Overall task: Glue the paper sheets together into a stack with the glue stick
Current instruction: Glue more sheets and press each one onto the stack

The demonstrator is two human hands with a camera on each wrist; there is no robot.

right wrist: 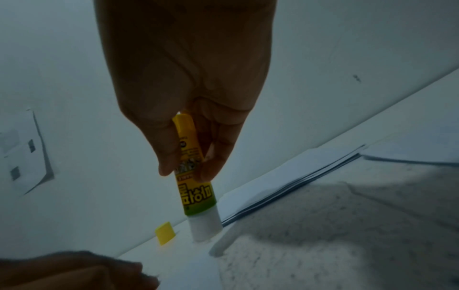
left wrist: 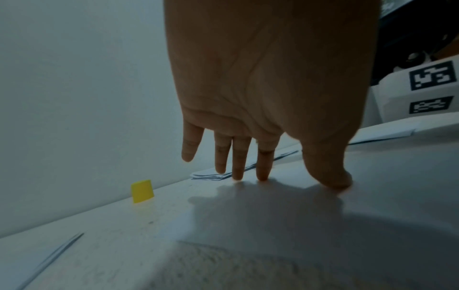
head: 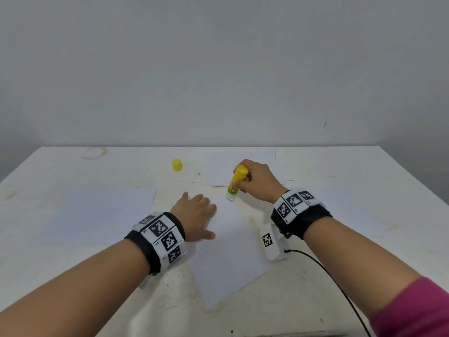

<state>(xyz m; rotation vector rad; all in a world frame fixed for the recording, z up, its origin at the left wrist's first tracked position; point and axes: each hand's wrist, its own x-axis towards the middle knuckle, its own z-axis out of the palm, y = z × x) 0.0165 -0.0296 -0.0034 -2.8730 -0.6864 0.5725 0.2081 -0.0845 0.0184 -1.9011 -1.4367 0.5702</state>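
Note:
A white paper sheet (head: 228,251) lies askew at the table's middle. My left hand (head: 194,215) lies flat on its left part, fingers straight (left wrist: 237,162), pressing it down. My right hand (head: 255,181) grips an uncapped yellow-green glue stick (head: 237,181), tilted, with its white tip (right wrist: 205,227) touching the sheet's far corner. Thumb and fingers pinch the tube's middle (right wrist: 191,157). The yellow cap (head: 177,164) stands apart on the table at the back left. A pile of white sheets (head: 243,166) lies behind the right hand.
Another white sheet (head: 97,215) lies flat at the left of the table (head: 364,190). A black cable (head: 340,288) runs from the right wrist camera toward the near edge. A grey wall rises just behind the table.

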